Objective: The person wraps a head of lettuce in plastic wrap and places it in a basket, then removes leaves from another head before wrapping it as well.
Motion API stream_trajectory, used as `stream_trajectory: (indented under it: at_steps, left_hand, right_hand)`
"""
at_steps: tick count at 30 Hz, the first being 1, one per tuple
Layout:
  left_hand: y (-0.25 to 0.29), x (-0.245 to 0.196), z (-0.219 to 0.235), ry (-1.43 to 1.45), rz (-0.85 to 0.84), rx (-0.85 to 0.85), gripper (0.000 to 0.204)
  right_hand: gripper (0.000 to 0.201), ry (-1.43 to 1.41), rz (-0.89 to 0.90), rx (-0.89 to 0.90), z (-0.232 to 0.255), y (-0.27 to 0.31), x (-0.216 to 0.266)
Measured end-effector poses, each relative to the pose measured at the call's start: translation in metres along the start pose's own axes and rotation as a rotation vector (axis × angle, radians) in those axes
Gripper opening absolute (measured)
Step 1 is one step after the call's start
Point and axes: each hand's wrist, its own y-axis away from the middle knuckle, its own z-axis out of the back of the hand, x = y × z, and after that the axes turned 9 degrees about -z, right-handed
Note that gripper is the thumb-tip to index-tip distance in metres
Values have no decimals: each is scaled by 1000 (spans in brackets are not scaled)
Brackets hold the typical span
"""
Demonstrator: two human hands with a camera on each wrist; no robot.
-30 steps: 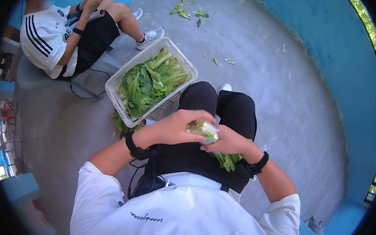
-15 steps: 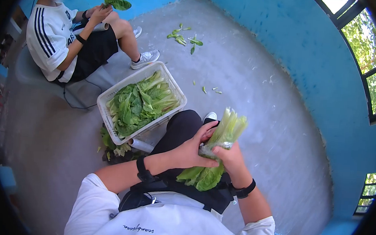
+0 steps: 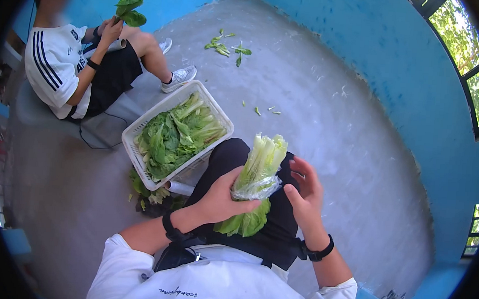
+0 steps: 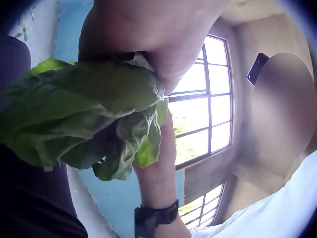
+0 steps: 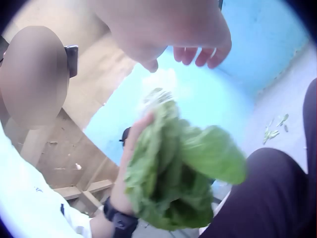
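A bundle of leafy greens (image 3: 262, 167) stands stalks up over the lap, with clear plastic film (image 3: 258, 189) round its middle. My left hand (image 3: 221, 199) grips the bundle at the film, thumb across the front. To the right, apart from it, my right hand (image 3: 306, 200) has its fingers spread and slightly bent, holding nothing. The left wrist view shows broad leaves (image 4: 74, 109) hanging below the left hand (image 4: 143, 29). In the right wrist view the right hand (image 5: 173, 29) is above the bundle (image 5: 168, 163), not touching it.
A white crate (image 3: 132, 143) of greens stands front left, a cardboard-like roll (image 3: 180, 188) and loose leaves (image 3: 151, 194) beside it. Another person (image 3: 63, 67) sits at the left holding leaves (image 3: 130, 11). Scraps (image 3: 220, 45) lie on the floor (image 3: 350, 134).
The bundle has turned from lying low between both hands to standing stalks up. My right hand has let go and moved right, while the left keeps its grip.
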Motion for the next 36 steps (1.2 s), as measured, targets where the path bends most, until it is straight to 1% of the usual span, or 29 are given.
stream_trajectory:
  at_steps: [1, 3, 4, 5, 6, 8, 9, 12, 15, 18, 21, 24, 27, 30, 31, 33, 34, 36]
  left_hand:
    - [0, 1, 0, -45, -8, -30, 56]
    - [-1, 4, -3, -133, -28, -82, 56]
    - [-1, 5, -3, -79, -3, -66, 60]
    - [-1, 7, -2, -25, 22, -51, 63]
    - [-1, 8, -2, 28, 47, -36, 67]
    - [-2, 10, -4, 108, 18, 9, 70]
    - [-2, 11, -4, 149, 4, 28, 72]
    - [3, 16, -4, 380, 134, 39, 75]
    - [6, 19, -2, 556, 253, 36, 78]
    - [8, 17, 3, 633, 322, 103, 78]
    - [12, 6, 5, 646, 338, 172, 79]
    - [11, -7, 5, 606, 338, 200, 81]
    - [8, -18, 2, 679, 418, 272, 73]
    - [7, -5, -4, 662, 314, 254, 68]
    - [7, -6, -4, 659, 335, 248, 67]
    - [7, -14, -4, 651, 377, 231, 65]
    - [7, -13, -4, 667, 381, 255, 65]
    - [8, -7, -2, 700, 386, 302, 66]
  right_hand:
    - [49, 14, 107, -52, -3, 8, -2]
    - [44, -56, 109, -74, -15, 17, 4]
    - [41, -88, 114, -88, -22, 21, 10]
    - [37, -150, 6, -113, -31, 18, 21]
    - [35, -164, -61, -61, -29, 14, 21]
    - [29, -194, -196, 47, -25, 10, 12]
    - [18, -191, -201, 27, -25, 12, 7]
    - [13, 205, 47, -99, -13, 21, 15]
    - [15, 324, 342, -156, -6, 22, 20]
    - [17, 397, 471, -149, -3, 21, 35]
    - [16, 265, 349, -108, -3, 25, 36]
    - [14, 133, 293, -58, -6, 25, 36]
    - [11, -5, 200, 24, -12, 23, 25]
    - [11, -16, 98, 104, -9, 16, 20]
    - [13, -41, 14, 122, -8, 14, 15]
    - [14, -278, -176, 204, -11, 14, 17]
    - [14, -396, -270, 246, -13, 14, 17]
    - [13, -405, -128, 262, -15, 10, 6]
